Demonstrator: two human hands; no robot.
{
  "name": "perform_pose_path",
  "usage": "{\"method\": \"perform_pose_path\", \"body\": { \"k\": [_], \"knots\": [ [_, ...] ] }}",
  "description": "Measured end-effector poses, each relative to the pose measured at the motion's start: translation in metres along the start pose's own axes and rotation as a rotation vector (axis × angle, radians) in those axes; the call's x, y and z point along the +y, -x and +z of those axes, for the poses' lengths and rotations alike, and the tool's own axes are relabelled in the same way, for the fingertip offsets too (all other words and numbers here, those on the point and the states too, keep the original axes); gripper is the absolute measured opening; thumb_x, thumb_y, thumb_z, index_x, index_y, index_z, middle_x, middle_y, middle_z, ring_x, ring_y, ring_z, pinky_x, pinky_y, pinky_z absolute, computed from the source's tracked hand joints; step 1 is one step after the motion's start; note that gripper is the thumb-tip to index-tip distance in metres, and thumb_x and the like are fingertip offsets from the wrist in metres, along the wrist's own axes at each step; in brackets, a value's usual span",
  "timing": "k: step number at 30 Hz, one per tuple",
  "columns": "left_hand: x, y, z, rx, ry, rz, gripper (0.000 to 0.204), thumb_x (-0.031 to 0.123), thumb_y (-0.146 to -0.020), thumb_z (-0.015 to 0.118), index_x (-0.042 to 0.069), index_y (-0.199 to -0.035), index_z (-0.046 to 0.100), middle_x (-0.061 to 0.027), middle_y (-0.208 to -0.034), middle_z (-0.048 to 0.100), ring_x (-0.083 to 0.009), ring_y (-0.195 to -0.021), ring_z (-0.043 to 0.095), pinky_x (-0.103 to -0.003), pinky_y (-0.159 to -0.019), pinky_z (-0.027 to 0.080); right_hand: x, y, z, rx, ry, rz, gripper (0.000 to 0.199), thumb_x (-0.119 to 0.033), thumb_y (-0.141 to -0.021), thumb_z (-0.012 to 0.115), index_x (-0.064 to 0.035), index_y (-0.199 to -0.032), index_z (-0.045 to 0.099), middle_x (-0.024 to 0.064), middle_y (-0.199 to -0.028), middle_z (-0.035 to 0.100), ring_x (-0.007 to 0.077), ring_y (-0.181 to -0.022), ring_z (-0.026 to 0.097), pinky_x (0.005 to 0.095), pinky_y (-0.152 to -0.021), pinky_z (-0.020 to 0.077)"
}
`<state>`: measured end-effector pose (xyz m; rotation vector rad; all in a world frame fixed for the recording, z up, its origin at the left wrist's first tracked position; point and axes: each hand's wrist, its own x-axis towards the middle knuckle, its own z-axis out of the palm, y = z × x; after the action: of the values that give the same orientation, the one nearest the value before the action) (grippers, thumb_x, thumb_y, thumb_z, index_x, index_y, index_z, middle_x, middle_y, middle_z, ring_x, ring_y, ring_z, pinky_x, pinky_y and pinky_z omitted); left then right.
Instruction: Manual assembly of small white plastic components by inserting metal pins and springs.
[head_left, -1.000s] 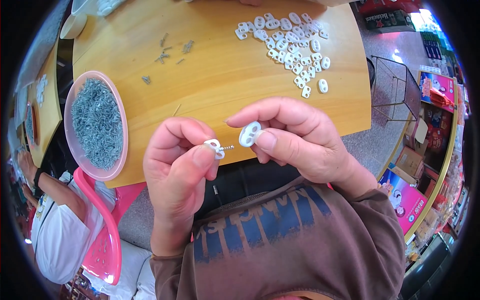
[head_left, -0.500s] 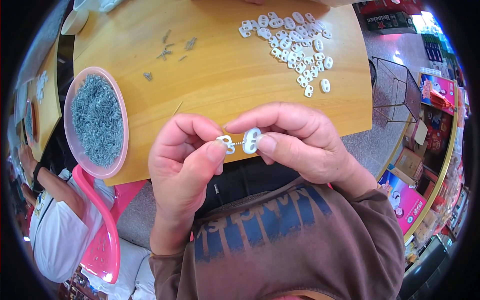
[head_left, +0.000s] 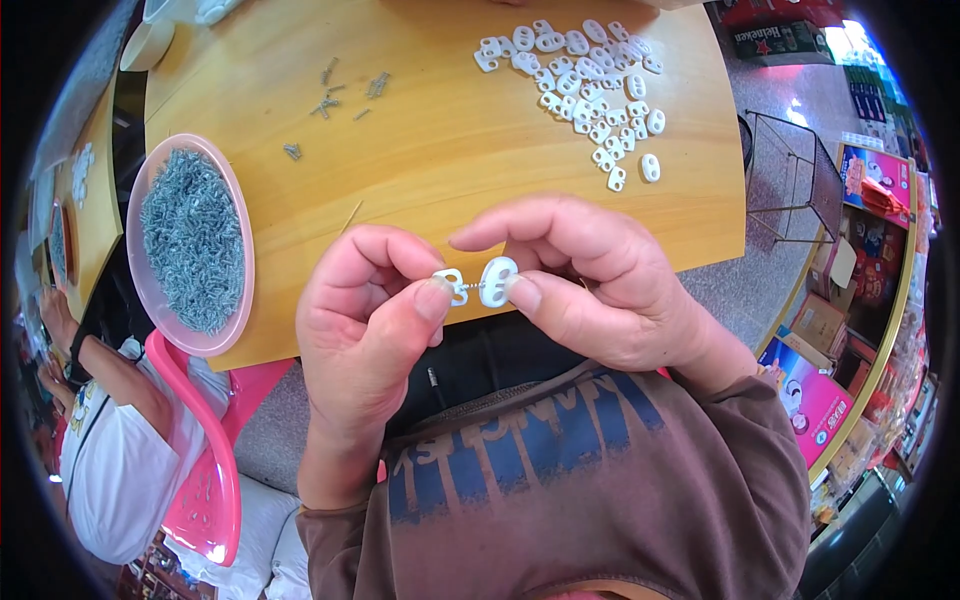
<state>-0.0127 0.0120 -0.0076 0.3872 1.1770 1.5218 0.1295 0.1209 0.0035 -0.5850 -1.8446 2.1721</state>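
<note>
White holed piece (head_left: 459, 285) pinched in left hand (head_left: 365, 305), oval piece (head_left: 494, 282) held in half-open right hand (head_left: 600, 290), spring (head_left: 474, 287) between, lettered shirt (head_left: 600, 490)

The left hand (head_left: 365, 310) pinches, thumb (head_left: 405, 325) pressed toward its bent forefinger (head_left: 385, 252), its forearm (head_left: 335, 465) rising from below. Opposite, the right hand (head_left: 620, 290) arches its forefinger (head_left: 540, 215) over an extended thumb (head_left: 565, 312), its forearm (head_left: 722, 352) slanting down rightward.
</note>
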Motion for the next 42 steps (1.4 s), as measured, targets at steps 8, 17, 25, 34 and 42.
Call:
{"method": "perform_pose_path", "body": {
  "k": [8, 17, 25, 34, 42],
  "knots": [
    [0.0032, 0.0006, 0.0002, -0.005, -0.029, -0.049, 0.015, 0.004, -0.075, 0.059, 0.000, -0.086, 0.049, -0.0016, -0.073, 0.053, -0.0027, -0.057, 0.046, -0.014, -0.050, 0.038, 0.0014, -0.0007, -0.0011, -0.002, 0.060, -0.007, 0.026, 0.001, -0.079, 0.047, 0.0018, -0.105, 0.044, -0.0047, -0.062, 0.043, 0.0009, -0.053, 0.034, 0.0163, -0.049, 0.0252],
    [0.0023, -0.0026, -0.0043, -0.092, -0.021, -0.114, 0.015, 0.004, -0.076, 0.058, -0.001, -0.087, 0.049, -0.0022, -0.075, 0.054, -0.0032, -0.059, 0.047, -0.014, -0.052, 0.039, 0.0001, -0.0033, -0.0046, -0.057, 0.036, 0.058, 0.023, 0.004, -0.077, 0.047, 0.0003, -0.099, 0.042, -0.0042, -0.063, 0.044, -0.0001, -0.053, 0.035, 0.0160, -0.047, 0.0253],
    [-0.0003, -0.0039, -0.0024, -0.094, 0.029, -0.092, 0.014, 0.003, -0.076, 0.057, -0.001, -0.087, 0.048, -0.0031, -0.076, 0.053, -0.0042, -0.059, 0.048, -0.016, -0.053, 0.040, 0.0002, -0.0049, -0.0066, -0.062, -0.053, 0.113, 0.019, 0.001, -0.079, 0.050, -0.0006, -0.097, 0.043, -0.0024, -0.072, 0.047, 0.0006, -0.060, 0.041, 0.0145, -0.052, 0.0302],
    [-0.0001, -0.0023, 0.0039, -0.035, 0.074, -0.030, 0.013, 0.003, -0.077, 0.056, 0.000, -0.087, 0.048, -0.0040, -0.076, 0.053, -0.0050, -0.058, 0.047, -0.016, -0.052, 0.040, 0.0047, -0.0043, 0.0000, -0.021, -0.215, -0.049, 0.019, -0.002, -0.082, 0.051, 0.0013, -0.100, 0.045, 0.0041, -0.088, 0.052, 0.0078, -0.081, 0.052, 0.0205, -0.069, 0.0415],
    [0.0000, -0.0006, 0.0029, -0.015, 0.057, 0.002, 0.014, 0.004, -0.077, 0.057, 0.000, -0.087, 0.048, -0.0033, -0.075, 0.052, -0.0045, -0.058, 0.046, -0.016, -0.051, 0.039, 0.0037, -0.0027, 0.0014, 0.022, -0.225, -0.018, 0.018, -0.001, -0.082, 0.050, 0.0028, -0.099, 0.047, 0.0060, -0.089, 0.053, 0.0087, -0.081, 0.053, 0.0212, -0.071, 0.0440]
  ]
}}
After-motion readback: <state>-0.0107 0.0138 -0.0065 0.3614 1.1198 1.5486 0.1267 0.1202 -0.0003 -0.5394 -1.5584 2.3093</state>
